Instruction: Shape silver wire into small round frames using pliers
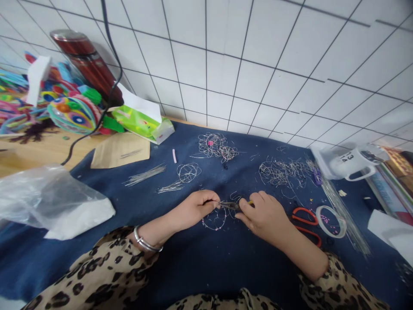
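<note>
Between thumb and fingers my left hand (204, 203) pinches a thin wire loop strung with small pink beads (216, 228), which hangs below the fingertips. My right hand (263, 213) is closed around a pair of pliers (231, 206) with a bit of yellow handle showing. The jaws point left and meet the wire at my left fingertips; whether they are clamped tight I cannot tell. Just behind the pliers lie some loose curls of wire (235, 196). A round wire coil (189, 172) rests beyond my left hand.
Flower-shaped wire pieces (215, 146) and a tangle of wire scraps (280, 171) lie farther back. Straight wires (146, 175) are at left, near a plastic bag (51, 198). Red-handled scissors (305, 216), a round bead dish (331, 221) and a white mug (351, 165) stand at right.
</note>
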{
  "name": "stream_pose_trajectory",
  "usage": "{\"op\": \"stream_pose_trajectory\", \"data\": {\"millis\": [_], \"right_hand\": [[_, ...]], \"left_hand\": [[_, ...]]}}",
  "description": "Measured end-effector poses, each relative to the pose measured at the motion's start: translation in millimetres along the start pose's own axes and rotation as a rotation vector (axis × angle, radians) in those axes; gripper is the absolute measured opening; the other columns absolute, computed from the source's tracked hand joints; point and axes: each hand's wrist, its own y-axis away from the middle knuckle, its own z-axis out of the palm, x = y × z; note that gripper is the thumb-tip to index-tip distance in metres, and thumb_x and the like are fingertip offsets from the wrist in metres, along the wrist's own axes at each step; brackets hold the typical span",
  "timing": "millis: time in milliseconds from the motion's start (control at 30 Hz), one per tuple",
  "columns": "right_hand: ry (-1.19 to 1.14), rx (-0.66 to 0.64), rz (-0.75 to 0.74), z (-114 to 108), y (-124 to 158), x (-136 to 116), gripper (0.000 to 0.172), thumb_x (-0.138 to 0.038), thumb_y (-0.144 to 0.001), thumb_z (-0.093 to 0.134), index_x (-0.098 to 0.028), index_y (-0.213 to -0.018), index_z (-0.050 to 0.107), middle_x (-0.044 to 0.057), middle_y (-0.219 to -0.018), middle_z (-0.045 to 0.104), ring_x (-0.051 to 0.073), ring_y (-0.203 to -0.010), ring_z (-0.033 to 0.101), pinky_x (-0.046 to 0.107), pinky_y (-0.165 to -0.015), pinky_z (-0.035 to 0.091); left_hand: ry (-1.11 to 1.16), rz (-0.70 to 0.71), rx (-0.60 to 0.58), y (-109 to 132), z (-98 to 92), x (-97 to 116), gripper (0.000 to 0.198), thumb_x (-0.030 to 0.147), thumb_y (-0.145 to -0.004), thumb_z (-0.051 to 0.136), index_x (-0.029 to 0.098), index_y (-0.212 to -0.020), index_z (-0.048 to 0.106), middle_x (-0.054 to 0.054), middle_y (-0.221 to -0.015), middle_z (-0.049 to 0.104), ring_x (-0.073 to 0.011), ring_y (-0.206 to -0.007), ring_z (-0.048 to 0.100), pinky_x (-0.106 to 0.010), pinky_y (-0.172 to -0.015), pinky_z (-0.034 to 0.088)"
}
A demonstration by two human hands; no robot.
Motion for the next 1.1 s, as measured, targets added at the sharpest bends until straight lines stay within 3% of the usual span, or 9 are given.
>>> {"op": "stream_pose_trajectory", "data": {"millis": [267,667,1100], "right_hand": [[-0.05,0.026,0.031,2,0,0,0.029,-0.044,-0.087,0.041,-0.02,-0.092,0.057,0.006,-0.075,0.048,0.017,-0.071,0.04,0.03,-0.061,0.028],[-0.371,0.025,0.054,13,1,1,0.032,-0.044,-0.088,0.042,-0.017,-0.093,0.059,0.005,-0.079,0.055,0.015,-0.077,0.05,0.026,-0.07,0.037],[-0.448,-0.009,0.176,10,4,-8,0.031,-0.042,-0.09,0.039,-0.019,-0.091,0.059,0.004,-0.074,0.059,0.013,-0.073,0.056,0.023,-0.067,0.04]], "left_hand": [[0.041,-0.016,-0.024,-1,-1.4,-3,0.016,0.02,-0.082,0.044,0.014,-0.079,0.059,0.002,-0.071,0.05,-0.0101,-0.062,0.043,-0.021,-0.058,0.034],[0.148,-0.058,-0.098,3,-5.0,-1,0.018,0.027,-0.082,0.048,0.014,-0.081,0.06,0.003,-0.064,0.046,-0.0082,-0.055,0.037,-0.02,-0.052,0.03],[0.139,0.002,0.028,1,-2.6,-3,0.016,0.025,-0.08,0.052,0.014,-0.083,0.063,0.0,-0.073,0.054,-0.0097,-0.064,0.046,-0.021,-0.059,0.037]]}}
